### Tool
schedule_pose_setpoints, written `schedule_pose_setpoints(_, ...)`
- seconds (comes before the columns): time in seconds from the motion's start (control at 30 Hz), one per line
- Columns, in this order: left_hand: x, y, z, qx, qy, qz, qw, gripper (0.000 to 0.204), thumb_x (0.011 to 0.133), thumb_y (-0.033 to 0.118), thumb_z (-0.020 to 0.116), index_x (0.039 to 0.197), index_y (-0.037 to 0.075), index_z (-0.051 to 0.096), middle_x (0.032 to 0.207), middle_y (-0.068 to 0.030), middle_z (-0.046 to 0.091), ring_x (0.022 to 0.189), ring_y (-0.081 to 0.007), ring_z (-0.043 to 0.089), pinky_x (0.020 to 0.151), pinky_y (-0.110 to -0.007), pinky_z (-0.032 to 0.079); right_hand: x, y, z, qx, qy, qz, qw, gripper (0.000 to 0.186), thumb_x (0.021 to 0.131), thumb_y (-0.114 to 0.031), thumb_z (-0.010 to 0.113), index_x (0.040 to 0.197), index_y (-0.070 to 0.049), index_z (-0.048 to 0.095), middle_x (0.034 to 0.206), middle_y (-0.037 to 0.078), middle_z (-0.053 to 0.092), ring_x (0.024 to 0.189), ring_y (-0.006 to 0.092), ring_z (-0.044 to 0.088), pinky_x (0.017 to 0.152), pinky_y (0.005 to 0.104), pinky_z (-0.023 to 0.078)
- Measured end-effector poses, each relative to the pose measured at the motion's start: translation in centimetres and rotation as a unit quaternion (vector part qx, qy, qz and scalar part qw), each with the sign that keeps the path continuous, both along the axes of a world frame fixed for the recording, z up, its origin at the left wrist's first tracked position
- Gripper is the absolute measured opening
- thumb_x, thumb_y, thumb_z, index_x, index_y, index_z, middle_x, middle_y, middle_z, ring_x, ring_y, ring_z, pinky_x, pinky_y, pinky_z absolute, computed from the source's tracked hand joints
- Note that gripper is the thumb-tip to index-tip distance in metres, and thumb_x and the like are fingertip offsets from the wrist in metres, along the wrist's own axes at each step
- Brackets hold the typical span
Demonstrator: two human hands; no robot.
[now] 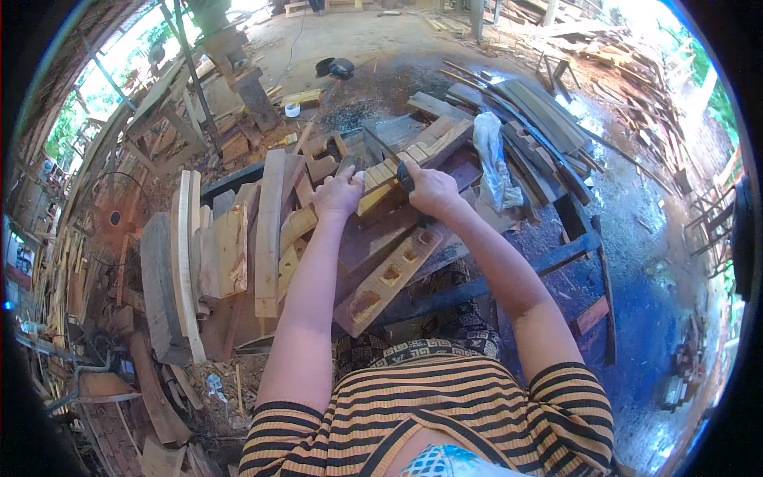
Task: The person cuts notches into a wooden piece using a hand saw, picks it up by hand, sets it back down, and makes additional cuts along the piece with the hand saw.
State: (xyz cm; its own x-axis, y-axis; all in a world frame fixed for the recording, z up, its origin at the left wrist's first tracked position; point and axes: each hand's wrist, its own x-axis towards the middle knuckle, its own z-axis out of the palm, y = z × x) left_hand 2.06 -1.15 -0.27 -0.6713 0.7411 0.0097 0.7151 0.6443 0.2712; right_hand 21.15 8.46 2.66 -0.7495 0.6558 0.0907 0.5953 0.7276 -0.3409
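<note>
A long curved piece of wood point(429, 145) with notches along its edge lies across the pile in front of me. My left hand point(338, 195) grips its left part, with the fingers curled over the edge. In my right hand point(433, 191) is a tool with a black handle point(405, 176), its long narrow dark blade point(380, 141) slanting up and left over the notched wood. Whether it is a file or a saw I cannot make out. Nearer my lap, a wooden beam with square mortise holes point(389, 274) lies at a slant below both hands.
Several curved boards point(270, 230) stand stacked left of my left arm. A crumpled clear plastic bag point(493, 159) lies on boards at the right. A blue metal frame point(540, 266) runs under the wood. Beyond are a white roll point(292, 110), a black object point(340, 68) and scrap heaps.
</note>
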Motion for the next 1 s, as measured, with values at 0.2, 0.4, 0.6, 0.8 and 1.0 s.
schedule_pose_setpoints(0.2, -0.6, -0.5, -0.2, 0.012, -0.006, 0.014, 1.000, 0.052, 0.094, 0.057, 0.036, 0.135, 0.032, 0.056, 0.125, -0.0171, 0.062, 0.116, -0.0369, 0.059, 0.100, -0.056, 0.039, 6.0, -4.6, -0.1, -0.030, -0.005, -0.004, 1.000, 0.071, 0.075, -0.013, 0.056, 0.143, -0.009, 0.036, 0.091, 0.026, 0.066, 0.083, 0.0394, 0.066, 0.075, 0.0490, 0.051)
schedule_pose_setpoints(0.4, -0.7, -0.7, 0.1, 0.018, 0.003, 0.014, 1.000, 0.052, 0.093, 0.057, 0.037, 0.133, 0.031, 0.057, 0.123, -0.0180, 0.063, 0.115, -0.0379, 0.059, 0.099, -0.056, 0.039, 12.5, -8.2, 0.2, -0.003, -0.013, -0.005, 1.000, 0.079, 0.075, -0.015, 0.058, 0.149, -0.014, 0.030, 0.084, 0.026, 0.064, 0.075, 0.0430, 0.064, 0.072, 0.0500, 0.051)
schedule_pose_setpoints(0.6, -0.9, -0.2, -0.7, 0.008, 0.012, -0.008, 1.000, 0.050, 0.093, 0.055, 0.036, 0.134, 0.033, 0.056, 0.122, -0.0180, 0.062, 0.110, -0.0382, 0.061, 0.098, -0.054, 0.040, 4.8, -3.3, 1.1, -0.011, -0.020, 0.012, 1.000, 0.068, 0.078, -0.013, 0.057, 0.142, -0.006, 0.035, 0.090, 0.025, 0.067, 0.085, 0.0397, 0.067, 0.075, 0.0482, 0.051)
schedule_pose_setpoints(0.8, -0.2, -0.3, 0.1, -0.007, -0.004, 0.017, 1.000, 0.052, 0.093, 0.058, 0.036, 0.135, 0.034, 0.055, 0.127, -0.0152, 0.062, 0.117, -0.0352, 0.059, 0.101, -0.056, 0.037, 2.0, -2.0, -0.8, 0.003, 0.010, -0.004, 1.000, 0.068, 0.077, -0.013, 0.057, 0.141, -0.007, 0.035, 0.091, 0.024, 0.068, 0.085, 0.0402, 0.067, 0.077, 0.0487, 0.051)
schedule_pose_setpoints(1.0, -0.1, -0.6, 0.7, -0.001, -0.006, 0.021, 1.000, 0.051, 0.093, 0.057, 0.036, 0.134, 0.033, 0.055, 0.126, -0.0156, 0.062, 0.117, -0.0365, 0.058, 0.100, -0.056, 0.039, 8.7, -5.8, -0.5, -0.012, -0.012, 0.004, 1.000, 0.076, 0.075, -0.015, 0.060, 0.146, -0.013, 0.033, 0.087, 0.024, 0.067, 0.082, 0.0415, 0.066, 0.076, 0.0500, 0.050)
